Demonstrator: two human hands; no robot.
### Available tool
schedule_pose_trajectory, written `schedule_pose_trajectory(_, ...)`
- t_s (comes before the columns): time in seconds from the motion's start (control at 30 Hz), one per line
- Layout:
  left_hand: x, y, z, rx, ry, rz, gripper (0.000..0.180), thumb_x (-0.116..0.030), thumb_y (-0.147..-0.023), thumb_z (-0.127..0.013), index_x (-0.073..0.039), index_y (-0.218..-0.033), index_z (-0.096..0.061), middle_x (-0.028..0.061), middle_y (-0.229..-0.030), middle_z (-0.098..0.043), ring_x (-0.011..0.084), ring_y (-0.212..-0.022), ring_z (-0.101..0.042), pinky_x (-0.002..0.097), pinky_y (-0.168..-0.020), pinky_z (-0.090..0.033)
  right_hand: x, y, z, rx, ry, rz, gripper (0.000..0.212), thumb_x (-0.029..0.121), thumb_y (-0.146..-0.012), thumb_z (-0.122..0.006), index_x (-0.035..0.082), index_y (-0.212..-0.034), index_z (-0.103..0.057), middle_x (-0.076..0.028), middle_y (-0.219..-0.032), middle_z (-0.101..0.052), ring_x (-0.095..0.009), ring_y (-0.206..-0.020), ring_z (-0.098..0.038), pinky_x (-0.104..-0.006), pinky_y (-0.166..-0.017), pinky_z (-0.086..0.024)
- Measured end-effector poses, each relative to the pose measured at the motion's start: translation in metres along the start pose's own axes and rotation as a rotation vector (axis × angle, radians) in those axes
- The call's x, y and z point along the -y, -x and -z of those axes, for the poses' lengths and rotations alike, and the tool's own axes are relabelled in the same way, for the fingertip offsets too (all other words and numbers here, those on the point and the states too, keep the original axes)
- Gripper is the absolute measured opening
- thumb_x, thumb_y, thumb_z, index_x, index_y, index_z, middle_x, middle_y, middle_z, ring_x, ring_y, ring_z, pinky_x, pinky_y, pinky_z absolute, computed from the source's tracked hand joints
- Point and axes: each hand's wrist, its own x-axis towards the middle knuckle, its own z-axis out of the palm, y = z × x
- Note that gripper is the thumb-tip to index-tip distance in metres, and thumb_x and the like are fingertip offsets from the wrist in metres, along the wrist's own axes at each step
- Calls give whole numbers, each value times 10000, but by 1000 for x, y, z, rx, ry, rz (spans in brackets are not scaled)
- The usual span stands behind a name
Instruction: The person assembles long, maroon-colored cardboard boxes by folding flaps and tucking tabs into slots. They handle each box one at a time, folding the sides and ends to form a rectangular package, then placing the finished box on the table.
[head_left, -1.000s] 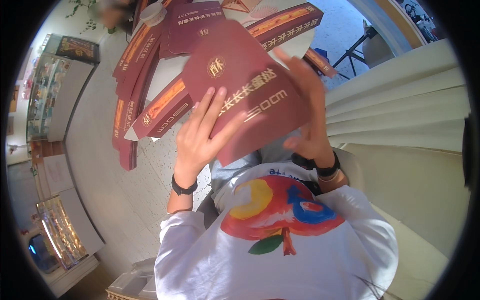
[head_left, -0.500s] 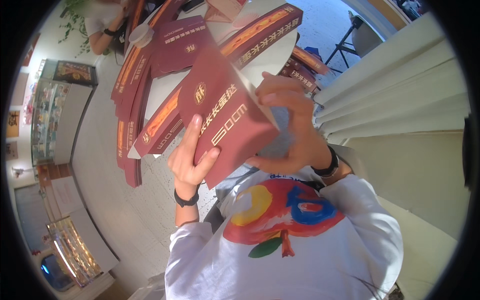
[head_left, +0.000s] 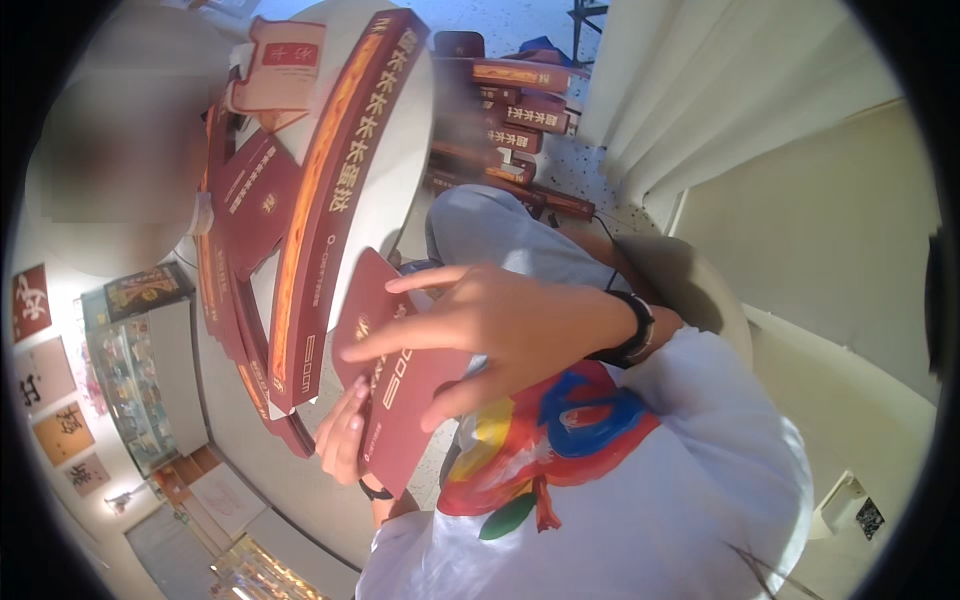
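Observation:
A flat maroon cardboard carton [head_left: 405, 425] with pale printing is tilted in front of my chest. My left hand [head_left: 343, 437] grips its lower left edge, with the fingers closed round it. Over the carton's face lies my right hand [head_left: 510, 325], fingers spread and stretched out, the thumb near the carton's right side. Whether the right fingertips press on the card I cannot tell. Just to the left, a long maroon box [head_left: 340, 170] with an orange strip lies across the white round table [head_left: 405, 130].
Another flat maroon carton [head_left: 262, 195] and a cream-and-red paper package [head_left: 282, 65] lie on the table. Several maroon boxes [head_left: 530, 112] are stacked on the floor beyond it. A person [head_left: 130, 150] is close at the left. A pale curtain [head_left: 690, 90] hangs at the right.
The carton has come down closer to my body and looks narrower. My right hand has moved from its right edge to across its face. The view has shifted, showing more floor boxes.

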Motion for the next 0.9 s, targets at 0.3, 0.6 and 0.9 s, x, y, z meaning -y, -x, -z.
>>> schedule_pose_trajectory(0.3,8,-9,-77,162,615,967,253,66,-825,-678,44,-1075,-648,191,-1044,-693,252,-998,-681,328,-888,-537,-30,63,26,-347,-80,-482,459,309,-884,-658,52,-1258,-593,-170,-894,-684,-314,-825,-649,-379,-737,-486)
schedule_pose_trajectory(0.6,23,38,-114,-167,852,1339,395,-280,-966,-604,0,-1240,-559,97,-1127,-629,178,-1091,-590,335,-994,-446,-97,90,16,-429,17,-637,451,129,-881,-662,55,-1308,-540,-114,-1130,-667,-165,-932,-644,-295,-849,-494)
schedule_pose_trajectory(0.9,26,12,-143,13,656,1097,564,-115,-898,-641,-18,-1420,-453,129,-1224,-627,145,-1032,-617,275,-909,-472,-103,79,11,-414,-48,-615,495,52,-856,-676,89,-1327,-527,-60,-1099,-568,-85,-980,-572,-244,-834,-496)
